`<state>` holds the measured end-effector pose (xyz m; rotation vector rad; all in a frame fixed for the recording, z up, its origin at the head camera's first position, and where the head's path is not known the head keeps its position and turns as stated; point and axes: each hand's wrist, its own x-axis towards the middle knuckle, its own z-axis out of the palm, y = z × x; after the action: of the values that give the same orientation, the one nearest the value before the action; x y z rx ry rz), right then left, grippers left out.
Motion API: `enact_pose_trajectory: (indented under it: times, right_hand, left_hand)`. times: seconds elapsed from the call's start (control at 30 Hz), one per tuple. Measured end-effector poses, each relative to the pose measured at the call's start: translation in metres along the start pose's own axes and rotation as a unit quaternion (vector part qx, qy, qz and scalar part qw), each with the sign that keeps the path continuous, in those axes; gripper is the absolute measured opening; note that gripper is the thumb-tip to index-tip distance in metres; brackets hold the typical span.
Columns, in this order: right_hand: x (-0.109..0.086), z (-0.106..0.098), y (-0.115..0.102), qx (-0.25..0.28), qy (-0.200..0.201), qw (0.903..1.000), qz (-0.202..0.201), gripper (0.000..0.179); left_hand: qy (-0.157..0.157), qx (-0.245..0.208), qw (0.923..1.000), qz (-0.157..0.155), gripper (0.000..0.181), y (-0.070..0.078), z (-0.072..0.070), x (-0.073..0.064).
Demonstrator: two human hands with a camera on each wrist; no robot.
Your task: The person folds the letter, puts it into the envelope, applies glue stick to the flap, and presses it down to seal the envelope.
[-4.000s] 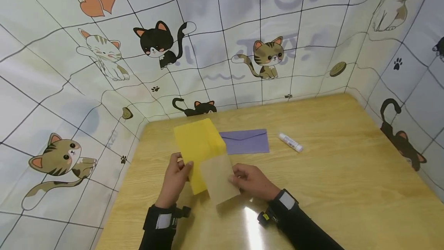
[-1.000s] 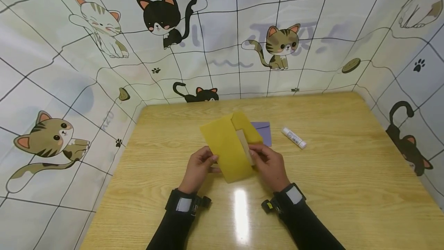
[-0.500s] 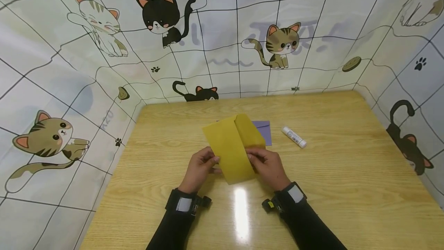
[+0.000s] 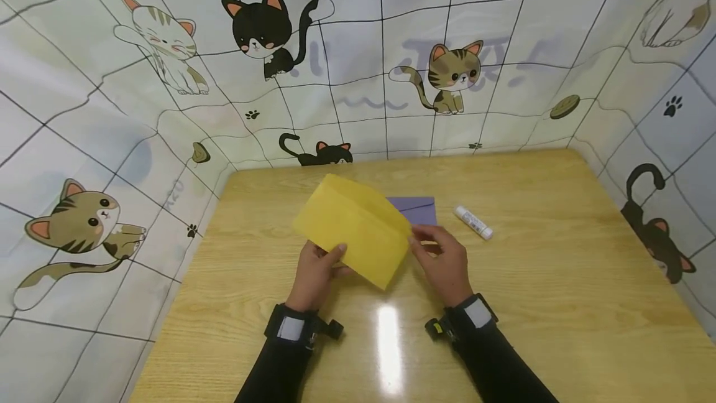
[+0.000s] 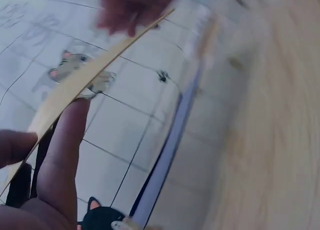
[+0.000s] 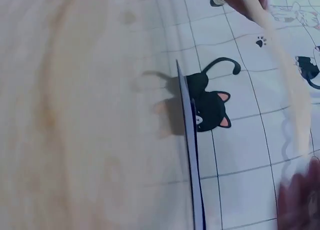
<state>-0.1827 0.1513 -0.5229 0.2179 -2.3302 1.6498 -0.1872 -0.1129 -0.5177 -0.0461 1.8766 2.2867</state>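
Observation:
A yellow envelope [image 4: 355, 226] is held tilted above the table, its broad side facing up in the head view. My left hand [image 4: 316, 271] pinches its lower left edge, the thumb on the upper face and fingers beneath; the left wrist view shows the envelope [image 5: 75, 87] edge-on between thumb and finger. At the right end, my right hand [image 4: 444, 260] has its fingertips against or very close to the edge. That hand is blurred in both wrist views, so its grasp is unclear. The small beige paper seen earlier does not show now.
A purple envelope [image 4: 416, 209] lies behind the yellow one, which partly covers it. To its right a white glue stick [image 4: 473, 222] rests on the wooden table [image 4: 559, 278]. A cat-patterned sheet [image 4: 358, 98] stands around the table's back and sides.
The beige paper slid behind the yellow envelope's front and went out of sight. The envelope then turned counterclockwise and shifted left, and my right fingers moved to its right end.

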Motion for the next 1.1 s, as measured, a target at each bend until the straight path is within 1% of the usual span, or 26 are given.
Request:
enact_pose_trajectory:
  times: [0.03,0.07,0.1,0.17,0.2,0.23,0.27,0.3,0.37,0.4,0.43,0.47,0.5,0.53,0.57,0.6,0.67,0.7,0.73,0.77,0.8,0.83,0.87,0.93,1.0,1.1]
  right_hand:
    - [0.000,-0.002,0.000,0.008,-0.003,0.9993,0.036,0.043]
    - [0.000,-0.003,0.000,0.020,-0.020,0.9971,0.071,0.053]
    - [0.001,-0.005,0.000,0.032,-0.048,0.9927,0.105,0.060]
    - [0.003,-0.008,0.002,0.061,-0.112,0.9778,0.166,0.072]
    - [0.004,-0.011,0.003,0.077,-0.140,0.9693,0.187,0.075]
    - [0.005,-0.015,0.003,0.088,-0.163,0.9628,0.197,0.075]
    - [0.006,-0.019,0.004,0.090,-0.177,0.9594,0.200,0.073]
    - [0.008,-0.025,0.005,0.085,-0.186,0.9583,0.199,0.071]
    - [0.010,-0.039,0.008,0.048,-0.199,0.9601,0.190,0.070]
    - [0.011,-0.046,0.009,0.021,-0.208,0.9599,0.186,0.071]
    - [0.011,-0.052,0.011,-0.007,-0.219,0.9582,0.184,0.073]
    - [0.011,-0.058,0.013,-0.034,-0.230,0.9547,0.186,0.075]
    - [0.011,-0.062,0.015,-0.058,-0.241,0.9505,0.187,0.078]
    - [0.010,-0.065,0.017,-0.081,-0.250,0.9465,0.188,0.081]
    - [0.010,-0.067,0.019,-0.100,-0.256,0.9426,0.189,0.084]
    - [0.009,-0.068,0.020,-0.117,-0.258,0.9396,0.192,0.086]
    - [0.007,-0.066,0.022,-0.146,-0.254,0.9370,0.190,0.086]
    - [0.006,-0.065,0.022,-0.164,-0.250,0.9366,0.183,0.086]
    - [0.006,-0.063,0.022,-0.185,-0.244,0.9360,0.174,0.085]
    - [0.005,-0.062,0.020,-0.211,-0.237,0.9343,0.163,0.084]
    - [0.004,-0.061,0.018,-0.240,-0.226,0.9322,0.149,0.082]
    - [0.002,-0.060,0.016,-0.268,-0.217,0.9291,0.133,0.079]
    - [0.001,-0.059,0.014,-0.293,-0.212,0.9257,0.112,0.075]
    - [-0.001,-0.058,0.009,-0.318,-0.216,0.9204,0.071,0.065]
    - [-0.002,-0.055,0.004,-0.318,-0.239,0.9170,0.030,0.057]
    - [-0.002,-0.049,0.001,-0.296,-0.296,0.9079,-0.022,0.050]
  left_hand:
    - [0.001,-0.032,0.9995,-0.005,0.039,-0.002,0.000,0.000]
    - [-0.008,-0.061,0.9980,-0.011,0.040,-0.003,0.001,-0.001]
    - [-0.021,-0.080,0.9964,-0.017,0.042,-0.005,0.002,-0.002]
    - [-0.043,-0.089,0.9946,-0.033,0.044,-0.006,0.005,-0.004]
    - [-0.052,-0.082,0.9946,-0.036,0.045,-0.005,0.006,-0.005]
    - [-0.052,-0.073,0.9953,-0.037,0.046,-0.004,0.005,-0.006]
    - [-0.039,-0.053,0.9974,-0.031,0.048,-0.001,0.004,-0.008]
    - [-0.015,-0.027,0.9993,-0.022,0.050,0.002,0.001,-0.009]
    - [0.032,0.046,0.9985,0.001,0.052,0.010,-0.008,-0.011]
    - [0.053,0.105,0.9930,0.011,0.052,0.013,-0.013,-0.012]
    - [0.069,0.168,0.9831,0.018,0.050,0.016,-0.017,-0.014]
    - [0.073,0.238,0.9682,0.027,0.048,0.019,-0.020,-0.016]
    - [0.058,0.305,0.9499,0.036,0.045,0.020,-0.022,-0.017]
    - [0.029,0.368,0.9283,0.046,0.042,0.019,-0.021,-0.018]
    - [-0.008,0.426,0.9023,0.062,0.038,0.018,-0.019,-0.020]
    - [-0.044,0.482,0.8713,0.081,0.036,0.016,-0.015,-0.020]
    - [-0.118,0.550,0.8182,0.119,0.039,0.009,-0.004,-0.021]
    - [-0.147,0.577,0.7917,0.136,0.042,0.004,0.001,-0.022]
    - [-0.167,0.601,0.7666,0.151,0.045,0.000,0.006,-0.022]
    - [-0.176,0.624,0.7433,0.165,0.048,-0.004,0.010,-0.023]
    - [-0.177,0.644,0.7238,0.174,0.050,-0.007,0.014,-0.024]
    - [-0.175,0.660,0.7082,0.180,0.052,-0.010,0.016,-0.025]
    - [-0.172,0.674,0.6948,0.184,0.053,-0.011,0.018,-0.026]
    - [-0.161,0.692,0.6775,0.189,0.052,-0.012,0.021,-0.026]
    - [-0.155,0.700,0.6701,0.192,0.051,-0.010,0.023,-0.025]
    - [-0.151,0.705,0.6672,0.188,0.048,-0.007,0.023,-0.020]
